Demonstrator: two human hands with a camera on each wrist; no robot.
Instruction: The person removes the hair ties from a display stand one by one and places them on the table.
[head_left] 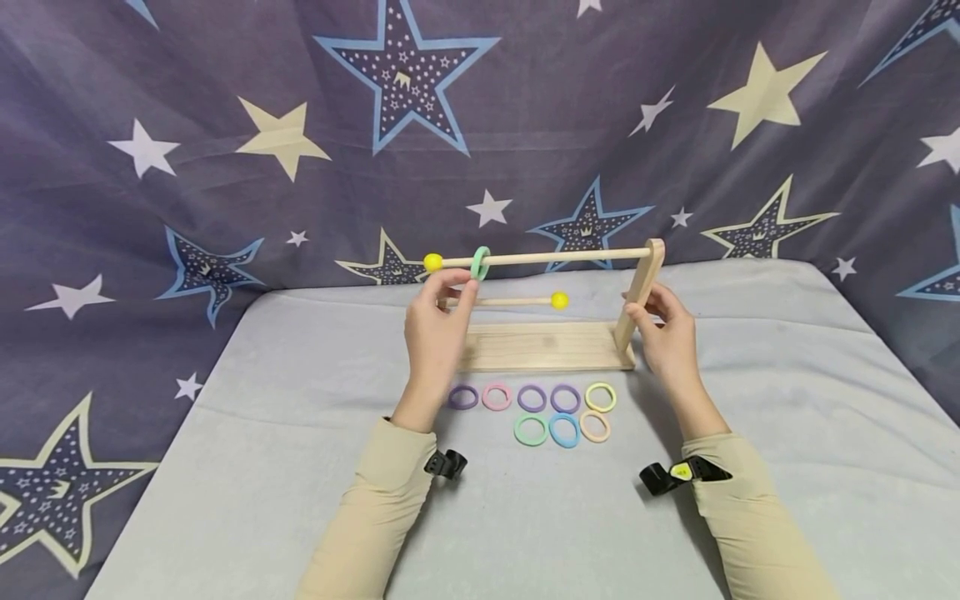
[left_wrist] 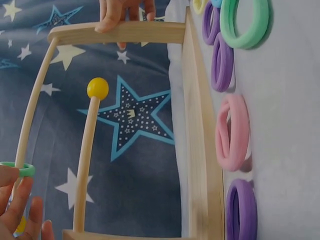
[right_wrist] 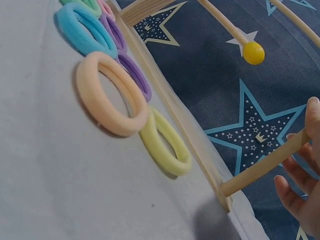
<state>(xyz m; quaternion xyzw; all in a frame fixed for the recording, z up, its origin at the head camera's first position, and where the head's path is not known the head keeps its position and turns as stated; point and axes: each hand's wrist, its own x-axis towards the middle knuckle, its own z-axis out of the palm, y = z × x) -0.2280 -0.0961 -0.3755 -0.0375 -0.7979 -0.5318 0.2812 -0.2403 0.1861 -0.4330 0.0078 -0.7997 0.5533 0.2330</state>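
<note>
A wooden stand (head_left: 540, 348) with two rods rises from a flat base, and each rod ends in a yellow ball. My left hand (head_left: 438, 329) pinches a green hair tie (head_left: 481, 263), which encircles the long upper rod (head_left: 570, 257) near its yellow ball (head_left: 432, 262). The shorter lower rod (head_left: 517, 302), with its own yellow ball (head_left: 559, 300), passes behind that hand. On the right, my right hand (head_left: 670, 337) holds the upright post (head_left: 640, 292) between thumb and fingers. The left post is mostly hidden by my left hand in the head view.
Several hair ties lie in two rows before the base, among them a pink one (right_wrist: 107, 11), a blue one (head_left: 565, 430), a peach one (right_wrist: 87, 87) and a yellow one (head_left: 601, 386). A star-patterned cloth (head_left: 525, 125) hangs behind the grey-covered surface (head_left: 540, 533).
</note>
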